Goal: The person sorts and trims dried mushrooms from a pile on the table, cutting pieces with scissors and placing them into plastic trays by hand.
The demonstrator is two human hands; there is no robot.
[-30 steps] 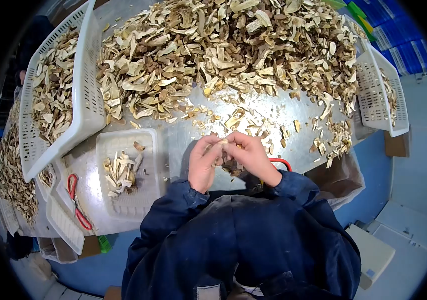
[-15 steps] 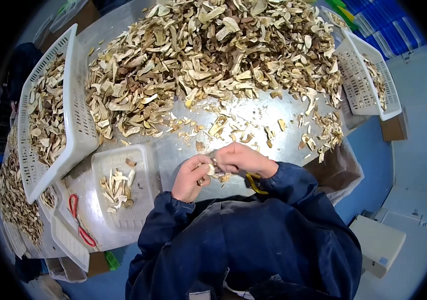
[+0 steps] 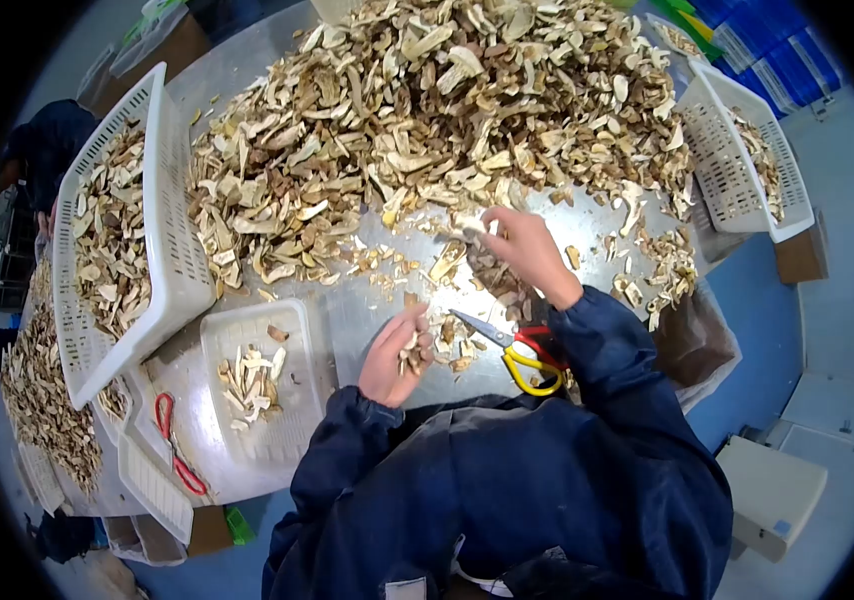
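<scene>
My left hand is closed around several dried mushroom slices, low over the metal table. Further forward and to the right, my right hand pinches a pale mushroom slice at the near edge of the big pile. Scissors with yellow and red handles lie on the table between my hands and my body, their blades pointing left. Small scraps are scattered beside the blades. A shallow white tray with some slices stands left of my left hand.
A large white basket of slices stands tilted at the left, another at the right. Red-handled scissors lie near the left table edge. A lined box is below the right edge. Another person is at the far left.
My hands were together over the table; now my right hand has moved forward to the pile, while my left stays low with slices. The yellow and red scissors have come into fuller view.
</scene>
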